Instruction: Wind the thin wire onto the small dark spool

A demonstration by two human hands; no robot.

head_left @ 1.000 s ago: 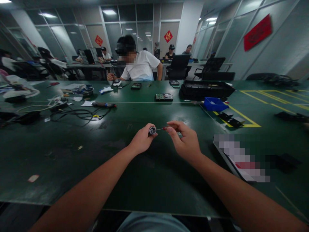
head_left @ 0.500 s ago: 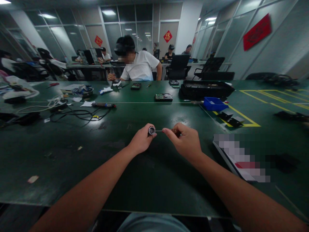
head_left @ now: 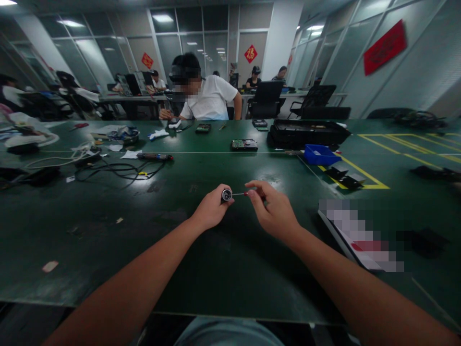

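Observation:
Over the middle of the green table (head_left: 201, 269), my left hand (head_left: 209, 209) is closed around a small black cylindrical part (head_left: 226, 195). Its round end, with a silvery rim, faces me. From the right, a screwdriver (head_left: 239, 194) reaches it with its thin metal shaft, the tip at the side of the part. My right hand (head_left: 275, 207) pinches the screwdriver's reddish handle between thumb and fingers, with the index finger lifted a little. Most of the handle is hidden inside the hand.
Ahead lie a hard drive (head_left: 244, 144), a blue bin (head_left: 320, 154), a black case (head_left: 306, 133) and a pen-like tool (head_left: 155, 156) by black cables (head_left: 115, 172). A booklet (head_left: 349, 240) is right of my forearm. Across the table sits a person (head_left: 214, 98).
The fingers of my right hand have loosened and shifted on the screwdriver handle, the index finger stretching out. My left hand and the cylindrical part stay in place.

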